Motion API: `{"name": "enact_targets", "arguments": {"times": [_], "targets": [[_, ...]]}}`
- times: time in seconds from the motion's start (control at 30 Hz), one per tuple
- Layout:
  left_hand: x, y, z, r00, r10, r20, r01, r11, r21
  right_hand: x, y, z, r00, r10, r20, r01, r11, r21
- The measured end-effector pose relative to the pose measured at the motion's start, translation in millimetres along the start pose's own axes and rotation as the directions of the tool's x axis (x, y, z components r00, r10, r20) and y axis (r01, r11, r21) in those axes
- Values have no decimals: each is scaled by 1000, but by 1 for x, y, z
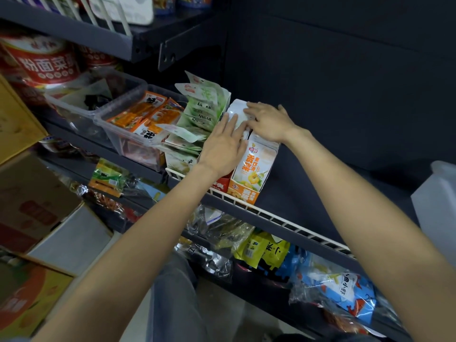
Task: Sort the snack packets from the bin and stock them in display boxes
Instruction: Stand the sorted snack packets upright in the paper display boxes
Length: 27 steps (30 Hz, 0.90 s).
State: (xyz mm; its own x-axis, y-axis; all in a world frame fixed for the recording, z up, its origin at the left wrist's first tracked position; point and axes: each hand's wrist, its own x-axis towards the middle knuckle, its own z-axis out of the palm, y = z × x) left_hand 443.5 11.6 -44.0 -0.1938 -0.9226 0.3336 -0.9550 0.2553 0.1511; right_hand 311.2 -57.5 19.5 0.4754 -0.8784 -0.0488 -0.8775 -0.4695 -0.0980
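Both arms reach out to the shelf (283, 219).
Left hand (222, 146) and right hand (267, 120) press flat, grips released, on white packets (237, 113) in the orange display box (249, 178).

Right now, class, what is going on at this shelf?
A person is stocking snack packets on a shop shelf. Both hands are on a row of white packets standing in an orange display box: the left hand lies flat along the row's left side, and the right hand presses on top. Beside it stand a box of green packets and a clear tub of orange packets.
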Motion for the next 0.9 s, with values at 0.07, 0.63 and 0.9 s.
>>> {"name": "enact_targets", "arguments": {"times": [0.07, 0.63, 0.9], "targets": [[-9, 2, -11, 999, 8, -35, -11, 996, -89, -6, -2, 2, 996, -14, -90, 21, 997, 79], [-57, -100, -84, 964, 253, -81, -253, 967, 7, 1, -63, 4, 879, -224, -422, 247, 969, 2], [-22, -107, -95, 974, 148, -169, -149, 989, 6, 22, -69, 0, 917, -222, -331, 251, 967, 46]]}}
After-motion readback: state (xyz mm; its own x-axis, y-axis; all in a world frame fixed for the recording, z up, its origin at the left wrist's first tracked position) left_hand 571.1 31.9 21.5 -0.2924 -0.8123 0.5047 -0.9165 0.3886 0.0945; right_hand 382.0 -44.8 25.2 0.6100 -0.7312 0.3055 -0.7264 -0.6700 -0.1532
